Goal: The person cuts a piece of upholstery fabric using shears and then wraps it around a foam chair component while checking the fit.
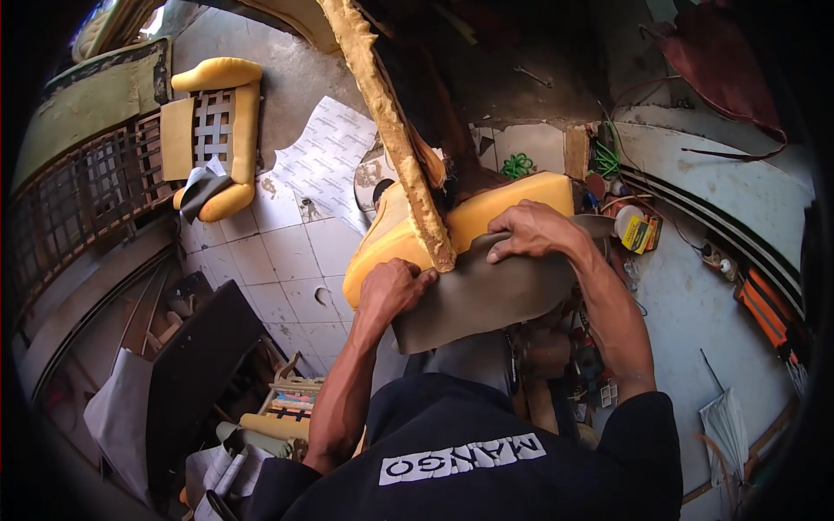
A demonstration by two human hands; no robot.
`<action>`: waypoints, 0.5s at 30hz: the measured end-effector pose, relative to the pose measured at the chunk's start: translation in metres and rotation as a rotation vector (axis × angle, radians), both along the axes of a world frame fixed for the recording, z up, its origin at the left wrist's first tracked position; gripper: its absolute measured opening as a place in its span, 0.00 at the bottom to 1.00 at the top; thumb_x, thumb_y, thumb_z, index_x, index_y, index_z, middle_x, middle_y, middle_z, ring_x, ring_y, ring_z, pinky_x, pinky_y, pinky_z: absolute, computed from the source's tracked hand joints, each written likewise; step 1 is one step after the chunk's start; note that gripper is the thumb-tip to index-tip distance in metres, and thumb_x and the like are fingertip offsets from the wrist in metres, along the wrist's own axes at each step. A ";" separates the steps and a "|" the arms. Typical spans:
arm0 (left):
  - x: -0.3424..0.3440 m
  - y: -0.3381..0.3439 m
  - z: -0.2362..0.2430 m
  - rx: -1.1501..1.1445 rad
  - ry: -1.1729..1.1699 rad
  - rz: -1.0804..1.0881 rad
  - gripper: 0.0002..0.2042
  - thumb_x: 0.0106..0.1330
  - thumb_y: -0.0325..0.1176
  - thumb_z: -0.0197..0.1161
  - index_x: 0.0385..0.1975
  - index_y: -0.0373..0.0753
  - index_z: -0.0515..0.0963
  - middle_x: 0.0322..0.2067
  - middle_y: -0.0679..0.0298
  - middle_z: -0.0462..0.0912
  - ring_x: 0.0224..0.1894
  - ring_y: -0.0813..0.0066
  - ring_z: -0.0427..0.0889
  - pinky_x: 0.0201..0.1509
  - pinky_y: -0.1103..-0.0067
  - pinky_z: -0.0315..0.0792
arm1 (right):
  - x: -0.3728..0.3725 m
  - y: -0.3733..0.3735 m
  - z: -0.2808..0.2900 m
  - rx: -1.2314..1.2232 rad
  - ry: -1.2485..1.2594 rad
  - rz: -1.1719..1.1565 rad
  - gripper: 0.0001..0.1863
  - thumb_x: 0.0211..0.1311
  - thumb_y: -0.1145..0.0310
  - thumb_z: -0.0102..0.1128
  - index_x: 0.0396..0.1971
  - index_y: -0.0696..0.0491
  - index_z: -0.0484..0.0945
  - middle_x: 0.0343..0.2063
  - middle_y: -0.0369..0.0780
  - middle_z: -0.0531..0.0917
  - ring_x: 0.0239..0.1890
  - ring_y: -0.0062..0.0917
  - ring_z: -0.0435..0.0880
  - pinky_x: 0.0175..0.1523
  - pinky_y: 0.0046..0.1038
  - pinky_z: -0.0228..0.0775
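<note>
A dark grey-brown sheet of upholstery material (486, 304), like leatherette, hangs over my lap. My left hand (395, 291) is closed on its upper left edge, thumb toward the middle. My right hand (534, 233) pinches the upper edge farther right, fingers curled against the foam. Behind the sheet lies a padded frame part covered in yellow foam (514, 201), which continues as another foam section (382, 239) beside my left hand. Between my hands, a rough-edged foam-covered strip (391, 122) rises from the sheet's edge and runs away from me.
A yellow foam chair frame with webbing (213, 139) sits at the far left. White printed sheeting (326, 161) covers some tiles. A dark padded panel (204, 365) leans at the lower left. Right lie a yellow box (638, 234), green cord (605, 159) and an orange bag (764, 304).
</note>
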State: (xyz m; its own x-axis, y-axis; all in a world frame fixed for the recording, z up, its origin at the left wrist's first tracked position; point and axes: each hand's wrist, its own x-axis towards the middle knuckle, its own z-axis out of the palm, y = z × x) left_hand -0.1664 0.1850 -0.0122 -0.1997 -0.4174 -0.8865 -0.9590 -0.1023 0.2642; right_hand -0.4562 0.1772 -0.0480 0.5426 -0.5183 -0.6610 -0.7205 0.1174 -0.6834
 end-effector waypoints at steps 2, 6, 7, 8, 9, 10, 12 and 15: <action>0.006 -0.007 -0.006 0.051 -0.022 0.025 0.26 0.66 0.58 0.64 0.36 0.35 0.88 0.28 0.44 0.86 0.34 0.48 0.87 0.43 0.59 0.77 | 0.006 -0.008 -0.008 0.074 0.047 0.045 0.28 0.55 0.39 0.71 0.37 0.52 0.86 0.27 0.51 0.85 0.37 0.49 0.86 0.44 0.47 0.74; 0.011 -0.005 -0.009 -0.063 -0.085 0.044 0.25 0.66 0.58 0.64 0.36 0.39 0.90 0.27 0.47 0.87 0.34 0.49 0.87 0.43 0.60 0.77 | 0.019 -0.001 -0.004 -0.084 0.101 -0.086 0.26 0.57 0.40 0.69 0.37 0.50 0.88 0.30 0.51 0.87 0.39 0.49 0.87 0.48 0.47 0.76; 0.009 -0.005 -0.009 -0.116 -0.091 0.069 0.24 0.66 0.58 0.64 0.36 0.40 0.90 0.27 0.48 0.87 0.34 0.48 0.87 0.43 0.60 0.77 | 0.020 0.000 -0.004 -0.139 0.096 -0.155 0.26 0.58 0.40 0.68 0.37 0.51 0.88 0.28 0.51 0.86 0.37 0.48 0.86 0.45 0.46 0.75; 0.009 -0.005 -0.009 -0.114 -0.089 0.071 0.24 0.66 0.58 0.64 0.36 0.40 0.90 0.27 0.48 0.87 0.34 0.48 0.87 0.43 0.60 0.77 | 0.022 0.000 -0.003 -0.195 0.090 -0.223 0.27 0.59 0.40 0.67 0.36 0.52 0.87 0.27 0.50 0.85 0.36 0.48 0.86 0.43 0.45 0.74; 0.011 -0.006 -0.008 -0.097 -0.069 0.093 0.24 0.66 0.58 0.64 0.36 0.41 0.90 0.26 0.48 0.87 0.34 0.48 0.87 0.43 0.60 0.77 | 0.023 -0.002 -0.001 -0.196 0.108 -0.196 0.25 0.59 0.42 0.68 0.35 0.51 0.88 0.25 0.49 0.85 0.35 0.47 0.86 0.42 0.45 0.74; 0.012 -0.007 -0.005 -0.077 -0.053 0.114 0.24 0.66 0.58 0.63 0.36 0.42 0.90 0.26 0.48 0.87 0.33 0.48 0.87 0.43 0.61 0.78 | 0.024 -0.002 -0.001 -0.192 0.107 -0.194 0.25 0.59 0.42 0.68 0.35 0.51 0.88 0.25 0.49 0.85 0.35 0.47 0.86 0.42 0.45 0.74; 0.001 -0.007 -0.003 -0.073 -0.054 0.078 0.24 0.65 0.57 0.64 0.34 0.40 0.90 0.27 0.47 0.87 0.34 0.47 0.87 0.43 0.59 0.78 | 0.025 -0.005 -0.002 -0.193 0.202 -0.027 0.22 0.58 0.45 0.69 0.33 0.52 0.88 0.24 0.48 0.85 0.34 0.46 0.86 0.42 0.45 0.75; 0.003 -0.005 -0.004 -0.078 -0.064 0.078 0.24 0.64 0.56 0.64 0.32 0.38 0.90 0.27 0.45 0.87 0.35 0.45 0.87 0.43 0.58 0.78 | 0.028 -0.010 -0.001 -0.191 0.218 -0.054 0.20 0.57 0.47 0.70 0.31 0.51 0.89 0.23 0.47 0.85 0.32 0.46 0.85 0.41 0.44 0.75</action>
State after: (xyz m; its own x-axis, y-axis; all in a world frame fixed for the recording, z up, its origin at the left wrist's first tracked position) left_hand -0.1635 0.1797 -0.0165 -0.1079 -0.4976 -0.8607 -0.9642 -0.1586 0.2126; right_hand -0.4282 0.1668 -0.0494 0.3663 -0.6690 -0.6467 -0.8491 0.0441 -0.5265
